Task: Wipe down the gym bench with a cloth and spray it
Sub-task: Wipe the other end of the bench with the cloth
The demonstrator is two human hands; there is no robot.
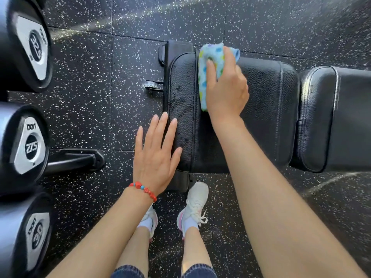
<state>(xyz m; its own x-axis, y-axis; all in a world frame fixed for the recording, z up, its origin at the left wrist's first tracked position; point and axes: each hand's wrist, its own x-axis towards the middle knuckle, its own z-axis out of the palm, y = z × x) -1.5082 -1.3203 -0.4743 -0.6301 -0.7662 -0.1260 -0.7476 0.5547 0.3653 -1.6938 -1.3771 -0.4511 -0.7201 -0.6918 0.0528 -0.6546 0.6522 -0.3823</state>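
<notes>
The wiping step is judged to be in hand: a light-blue cloth with coloured dots [208, 77] is being pressed by the right hand [225, 85], fingers curled over it, onto the far part of the black padded leather gym bench seat [267, 101]. The left hand [155, 155], fingers straight and spread, is being rested at the seat's near left edge. Droplets are showing on the left strip, so that strip is likely being called for next.

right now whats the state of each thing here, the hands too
cloth: folded, pressed flat on the seat pad
seat pad: wet droplets at its left end
left hand: open, fingers straight at the pad's edge
right hand: holds the cloth
back pad: untouched
</notes>
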